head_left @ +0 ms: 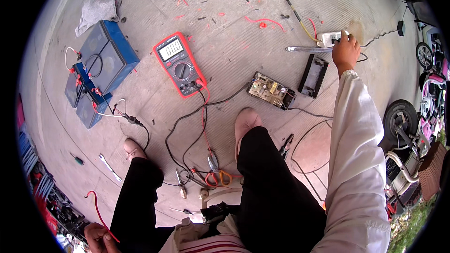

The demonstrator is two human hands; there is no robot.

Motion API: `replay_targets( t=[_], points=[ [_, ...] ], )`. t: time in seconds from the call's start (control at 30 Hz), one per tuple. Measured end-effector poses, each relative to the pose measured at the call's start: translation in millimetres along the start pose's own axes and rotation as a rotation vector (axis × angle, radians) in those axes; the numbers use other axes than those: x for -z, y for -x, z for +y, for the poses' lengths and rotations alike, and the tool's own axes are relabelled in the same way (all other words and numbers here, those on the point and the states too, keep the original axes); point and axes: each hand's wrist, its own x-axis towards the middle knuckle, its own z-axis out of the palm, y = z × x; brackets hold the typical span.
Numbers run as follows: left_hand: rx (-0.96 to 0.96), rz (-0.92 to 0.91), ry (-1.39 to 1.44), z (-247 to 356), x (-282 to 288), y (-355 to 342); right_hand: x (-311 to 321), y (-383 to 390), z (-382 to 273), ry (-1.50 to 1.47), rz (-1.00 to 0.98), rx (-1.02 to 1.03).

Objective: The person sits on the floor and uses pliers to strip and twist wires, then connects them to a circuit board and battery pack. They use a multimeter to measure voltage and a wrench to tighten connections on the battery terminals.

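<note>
The left grip (100, 239) is pinching a thin, curved red wire (97, 208) at lower left, while the right grip (347, 52) is resting over a white rectangular socket block (325, 40) at upper right; I cannot tell whether its fingers are clasping or merely pressing. Should that block be carrying current, a stray touch on the open, black-edged circuit board (271, 90) nearby could be giving a shock, and the wire's loose end could be bridging bare contacts and causing a short. Beneath everything, a grey, ribbed concrete floor (145, 14) is bearing red wire scraps (265, 20), a red-framed digital multimeter (180, 64) and blue-and-grey box-shaped batteries (115, 49); at the right edge, a black-tyred wheel (400, 122) and a brown woven basket (430, 168) are showing.
</note>
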Motion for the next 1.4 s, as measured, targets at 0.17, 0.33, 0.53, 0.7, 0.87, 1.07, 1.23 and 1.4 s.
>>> replay_targets(
  t=[0.17,0.33,0.53,0.7,0.87,1.07,1.23,1.4],
  points=[
    [-0.231,-0.086,-0.744,-61.3,48.4,57.6,33.9,66.6,-21.4,-0.289,0.154,-0.157],
    [-0.281,-0.109,-0.659,-90.8,78.0,97.7,61.9,160.5,-34.8,-0.491,0.146,-0.232],
    [-0.373,-0.1,-0.597,-105.0,83.9,136.9,85.8,294.6,-53.9,-0.726,0.067,-0.492],
    [-0.532,-0.131,-0.532,-96.2,91.8,175.9,91.2,425.6,-77.1,-0.798,-0.144,-0.587],
    [-0.518,-0.157,0.403,-43.7,52.4,137.3,80.7,452.2,-48.9,-0.776,-0.361,-0.564],
    [-0.41,-0.094,0.304,-54.0,54.7,127.1,49.0,409.7,-43.5,-0.793,-0.525,-0.501],
    [-0.322,0.043,0.19,-65.7,55.1,95.0,44.2,392.9,-60.9,-0.82,-0.694,-0.414],
    [-0.033,0.234,0.236,-82.2,47.3,73.6,70.3,384.7,-55.4,-0.735,-0.812,-0.298]
  ],
)
